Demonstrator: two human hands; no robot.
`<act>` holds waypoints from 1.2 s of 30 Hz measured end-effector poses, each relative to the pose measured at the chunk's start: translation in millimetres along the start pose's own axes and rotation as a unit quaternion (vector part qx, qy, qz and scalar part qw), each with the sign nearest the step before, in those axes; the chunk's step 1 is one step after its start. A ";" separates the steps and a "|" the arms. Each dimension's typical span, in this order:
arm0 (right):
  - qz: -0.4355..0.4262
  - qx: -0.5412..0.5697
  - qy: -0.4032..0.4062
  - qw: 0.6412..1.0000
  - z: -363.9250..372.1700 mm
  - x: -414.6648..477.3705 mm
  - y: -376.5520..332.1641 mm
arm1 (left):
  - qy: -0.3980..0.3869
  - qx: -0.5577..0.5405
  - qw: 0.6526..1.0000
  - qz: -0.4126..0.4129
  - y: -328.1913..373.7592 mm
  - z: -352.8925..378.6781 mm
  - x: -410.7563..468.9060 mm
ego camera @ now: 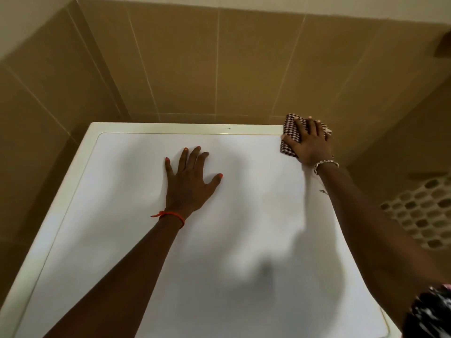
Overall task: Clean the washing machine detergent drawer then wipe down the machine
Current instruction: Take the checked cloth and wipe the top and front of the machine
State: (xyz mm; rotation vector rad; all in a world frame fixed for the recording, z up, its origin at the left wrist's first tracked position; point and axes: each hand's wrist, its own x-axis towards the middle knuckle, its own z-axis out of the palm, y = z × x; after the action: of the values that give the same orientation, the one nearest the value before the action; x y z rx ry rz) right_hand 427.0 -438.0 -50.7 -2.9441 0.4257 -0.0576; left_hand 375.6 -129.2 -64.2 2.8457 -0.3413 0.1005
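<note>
Two grips down on the white washing machine top (pixel 117 203), seen from above, back edge near a tan tiled wall (pixel 219 69). With left grip (pixel 189 184), rests flat near the middle of the top, fingers straight and spread apart, holding nothing; orange thread band (pixel 172 215) at that wrist. With right grip (pixel 311 145), presses a folded brown-and-white checked cloth (pixel 291 123) onto the far right corner of the top, fingers straight and laid over the cloth, not curled round it, thumb by its left edge; silver chain bracelet (pixel 325 164) at that wrist. Off to the right, lower than the top, shows pebble-patterned tiling (pixel 422 215). At lower right corner, dark blurred shape (pixel 427 313); cannot tell what.
</note>
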 end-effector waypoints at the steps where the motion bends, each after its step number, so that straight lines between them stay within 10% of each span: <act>1: 0.002 -0.003 -0.007 1.000 0.7 4.2 -2.0 | -0.004 0.005 1.000 0.001 -0.4 0.1 0.5; 8: -0.184 -0.038 -0.009 0.982 -6.6 -53.9 14.9 | -0.029 0.037 0.999 0.008 0.1 0.2 1.4; 16: -0.049 -0.029 0.010 0.998 -0.4 -54.7 -6.9 | -0.032 0.033 0.999 0.011 1.6 -0.3 1.1; 24: -0.252 -0.024 -0.008 0.968 12.1 -148.6 -50.8 | -0.018 0.005 1.000 0.010 -1.2 -1.8 -2.3; 36: -0.009 -0.028 0.022 0.999 -3.1 -162.0 11.9 | -0.043 -0.001 0.999 0.013 2.4 -8.8 -46.8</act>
State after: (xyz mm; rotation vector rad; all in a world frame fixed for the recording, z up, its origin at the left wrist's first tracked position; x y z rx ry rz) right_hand 268.3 -403.6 -51.9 -3.0067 0.4141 -0.1138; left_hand 329.2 -118.6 -59.9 2.8503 -0.3949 -0.0178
